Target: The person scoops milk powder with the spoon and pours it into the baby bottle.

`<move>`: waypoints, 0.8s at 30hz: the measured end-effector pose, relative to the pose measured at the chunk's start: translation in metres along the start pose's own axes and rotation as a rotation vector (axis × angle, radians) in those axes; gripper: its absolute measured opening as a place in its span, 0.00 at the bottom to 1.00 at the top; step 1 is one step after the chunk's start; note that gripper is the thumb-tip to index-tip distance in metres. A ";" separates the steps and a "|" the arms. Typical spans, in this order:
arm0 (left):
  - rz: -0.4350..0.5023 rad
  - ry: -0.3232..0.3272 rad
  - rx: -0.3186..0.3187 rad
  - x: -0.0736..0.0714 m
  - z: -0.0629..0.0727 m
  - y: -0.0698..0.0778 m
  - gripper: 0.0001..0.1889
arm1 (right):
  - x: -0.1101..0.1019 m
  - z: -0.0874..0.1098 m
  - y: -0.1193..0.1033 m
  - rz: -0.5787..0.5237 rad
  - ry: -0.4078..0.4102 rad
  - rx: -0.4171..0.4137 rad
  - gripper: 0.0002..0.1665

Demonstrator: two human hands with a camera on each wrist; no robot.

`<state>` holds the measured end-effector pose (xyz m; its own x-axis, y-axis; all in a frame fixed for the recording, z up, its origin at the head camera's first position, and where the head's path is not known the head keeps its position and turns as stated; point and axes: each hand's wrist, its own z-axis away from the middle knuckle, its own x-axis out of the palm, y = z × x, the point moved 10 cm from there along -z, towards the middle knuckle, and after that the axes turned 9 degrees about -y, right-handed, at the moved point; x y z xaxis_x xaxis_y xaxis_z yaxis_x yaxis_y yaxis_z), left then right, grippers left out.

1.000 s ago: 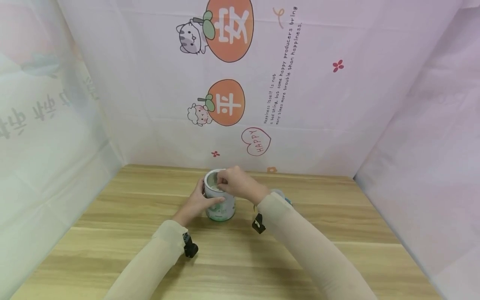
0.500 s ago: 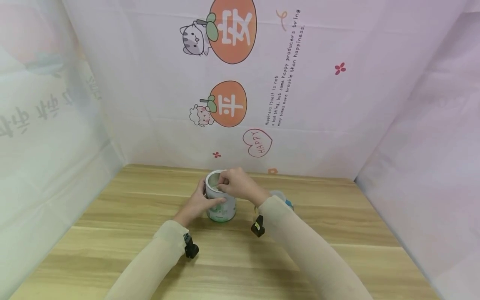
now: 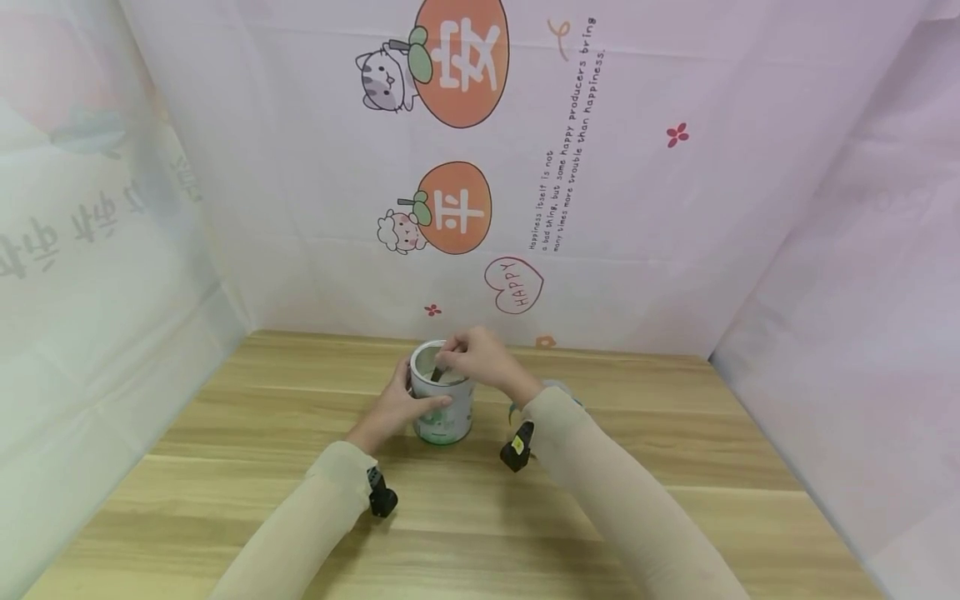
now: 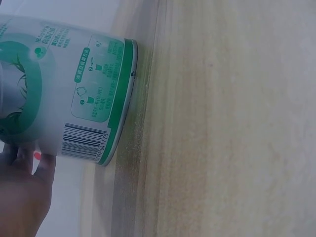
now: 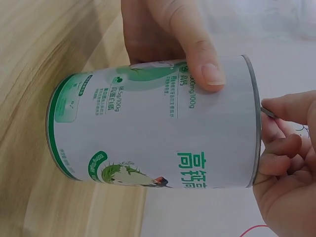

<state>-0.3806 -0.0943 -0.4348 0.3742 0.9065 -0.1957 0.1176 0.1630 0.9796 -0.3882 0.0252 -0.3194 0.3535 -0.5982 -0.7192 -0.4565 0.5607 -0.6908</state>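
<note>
A white-and-green powder can [image 3: 444,423] stands upright on the wooden table, its top uncovered. My left hand [image 3: 392,408] grips its left side, with the thumb lying across the front in the right wrist view. At the rim my right hand [image 3: 480,360] pinches a thin metal handle [image 5: 268,113], spoon-like, between thumb and finger. The dark handle slants down into the can's mouth in the head view, and its lower end is hidden inside. Pale contents show faintly within. In the left wrist view, the can's barcode side and green base band face the camera.
Behind my right wrist, a clear rounded container [image 3: 557,386] with a blue patch is partly hidden by the sleeve. The table [image 3: 300,467] meets a printed cloth backdrop [image 3: 637,275] just beyond the can. Cloth walls rise at left and right.
My right hand has lifted and turned slightly at the can's mouth, so the dark handle now shows below its fingers. The left hand and the can hold still.
</note>
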 end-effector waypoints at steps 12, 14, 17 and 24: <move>-0.036 0.023 -0.001 -0.005 -0.003 -0.003 0.56 | -0.016 0.005 0.034 -0.276 0.090 0.138 0.11; -0.038 0.019 0.001 -0.005 -0.002 -0.003 0.56 | -0.018 0.007 0.039 -0.300 0.095 0.159 0.11; -0.021 0.012 0.004 -0.003 -0.002 -0.003 0.56 | -0.019 0.010 0.044 -0.326 0.090 0.176 0.13; -0.031 0.021 -0.003 -0.004 -0.002 -0.004 0.57 | -0.022 0.016 0.057 -0.392 0.116 0.248 0.14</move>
<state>-0.3841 -0.0976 -0.4375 0.3506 0.9090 -0.2253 0.1257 0.1927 0.9732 -0.4090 0.0797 -0.3437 0.3602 -0.8438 -0.3978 -0.0938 0.3916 -0.9154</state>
